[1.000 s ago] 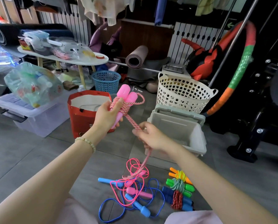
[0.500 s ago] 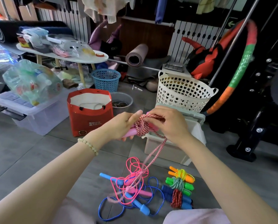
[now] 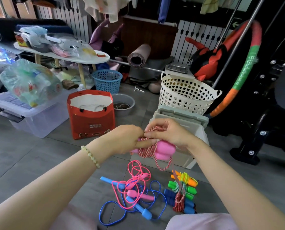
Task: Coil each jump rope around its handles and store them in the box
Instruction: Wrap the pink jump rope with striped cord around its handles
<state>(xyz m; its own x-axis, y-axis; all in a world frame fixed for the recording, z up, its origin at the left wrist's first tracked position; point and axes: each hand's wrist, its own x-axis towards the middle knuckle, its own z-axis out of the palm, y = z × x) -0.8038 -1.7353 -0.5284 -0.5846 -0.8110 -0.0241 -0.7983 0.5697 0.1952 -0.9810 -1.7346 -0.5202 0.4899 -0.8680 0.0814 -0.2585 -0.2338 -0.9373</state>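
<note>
Lower now than half a second back, the bundle has swung round so its handle ends face me, and the cord that trailed to the floor is nearly all wound up. Behind my hands stands the pale grey plastic storage box (image 3: 179, 117), lid tipped back and kept near so each finished rope can drop straight in. On the floor lies the tangled heap of pink and blue plastic jump ropes (image 3: 139, 194), not yet coiled. Just beside it, three coiled ropes with orange, green and blue handles (image 3: 190, 190) wait for boxing. My left hand (image 3: 125, 140) grips the red-and-white twisted cord jump rope (image 3: 145, 151) against its chunky pink handles (image 3: 164, 151) so the turns cannot slip. My right hand (image 3: 170, 133) pinches the cord on top, I judge to tuck it in. One short loop (image 3: 161, 169) hangs free.
</note>
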